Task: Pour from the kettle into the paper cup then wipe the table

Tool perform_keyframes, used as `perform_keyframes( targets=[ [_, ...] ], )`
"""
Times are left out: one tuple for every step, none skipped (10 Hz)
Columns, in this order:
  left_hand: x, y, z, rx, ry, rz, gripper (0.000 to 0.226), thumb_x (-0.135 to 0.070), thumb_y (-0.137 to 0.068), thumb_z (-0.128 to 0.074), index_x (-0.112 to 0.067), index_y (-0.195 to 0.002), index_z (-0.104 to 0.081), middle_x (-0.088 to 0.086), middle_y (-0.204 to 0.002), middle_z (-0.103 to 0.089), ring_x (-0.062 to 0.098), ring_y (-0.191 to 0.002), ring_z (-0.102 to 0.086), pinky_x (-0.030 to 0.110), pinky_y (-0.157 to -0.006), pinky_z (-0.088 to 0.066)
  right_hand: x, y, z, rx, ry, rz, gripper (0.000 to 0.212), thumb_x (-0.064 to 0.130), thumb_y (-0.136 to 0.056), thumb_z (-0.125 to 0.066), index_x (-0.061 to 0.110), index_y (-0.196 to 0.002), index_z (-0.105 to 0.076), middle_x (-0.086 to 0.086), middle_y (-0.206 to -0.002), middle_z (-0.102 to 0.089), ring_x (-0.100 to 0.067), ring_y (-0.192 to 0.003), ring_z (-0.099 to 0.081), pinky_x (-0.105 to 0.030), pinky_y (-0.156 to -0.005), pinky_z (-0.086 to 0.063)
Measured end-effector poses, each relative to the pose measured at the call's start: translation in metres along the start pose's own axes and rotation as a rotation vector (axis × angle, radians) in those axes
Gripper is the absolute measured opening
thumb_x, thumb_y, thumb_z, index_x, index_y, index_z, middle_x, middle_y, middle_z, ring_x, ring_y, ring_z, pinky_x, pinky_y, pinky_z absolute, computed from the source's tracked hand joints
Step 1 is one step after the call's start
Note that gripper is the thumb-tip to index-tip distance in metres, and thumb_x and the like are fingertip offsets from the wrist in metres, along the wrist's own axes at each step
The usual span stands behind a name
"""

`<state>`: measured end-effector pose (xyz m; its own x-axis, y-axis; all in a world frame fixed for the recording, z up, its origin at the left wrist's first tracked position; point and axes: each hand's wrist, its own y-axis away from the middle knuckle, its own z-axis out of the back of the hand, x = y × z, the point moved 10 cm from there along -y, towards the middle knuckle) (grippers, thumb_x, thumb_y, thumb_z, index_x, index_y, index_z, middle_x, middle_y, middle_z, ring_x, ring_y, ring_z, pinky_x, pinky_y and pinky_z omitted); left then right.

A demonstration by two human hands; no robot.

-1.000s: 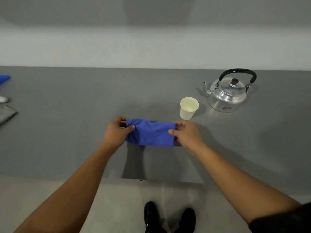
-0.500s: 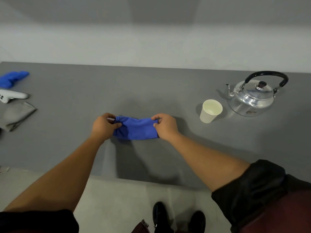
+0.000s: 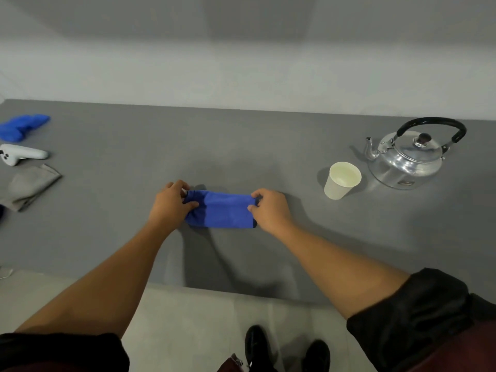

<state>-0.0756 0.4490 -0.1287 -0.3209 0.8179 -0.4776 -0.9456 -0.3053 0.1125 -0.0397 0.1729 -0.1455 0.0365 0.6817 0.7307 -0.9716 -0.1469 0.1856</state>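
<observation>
A folded blue cloth (image 3: 221, 209) lies on the grey table (image 3: 268, 140) in front of me. My left hand (image 3: 169, 205) pinches its left end and my right hand (image 3: 269, 209) pinches its right end. A white paper cup (image 3: 341, 181) stands upright to the right of the cloth, apart from it. Just behind and right of the cup sits a shiny metal kettle (image 3: 408, 159) with a black handle, its spout pointing left toward the cup.
At the table's far left lie another blue cloth (image 3: 22, 127), a white handheld controller (image 3: 20, 154) and a folded grey cloth (image 3: 29, 185). The table's front edge runs just below my forearms; my shoes (image 3: 284, 350) show on the floor.
Both hands and the blue cloth have shifted left, away from the cup. The cloth looks more folded and narrower. The view has swung left, showing the items at the table's far left.
</observation>
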Motion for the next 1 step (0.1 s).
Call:
perform_keyframes(
  targets=[
    [-0.0268,0.0044,0.0050,-0.060,-0.027,-0.138,0.031,-0.026,-0.091,-0.075,-0.011,-0.116,-0.066,0.008,-0.114,-0.060,0.028,-0.090,-0.062,0.039,-0.081,-0.052,0.0097,0.0068,0.0238,-0.071,0.065,0.080,0.009,0.022,-0.092,-0.067,0.014,-0.093,-0.072,-0.005,-0.093,-0.070,-0.024,-0.085,-0.066,-0.030,-0.075,-0.049]
  ],
)
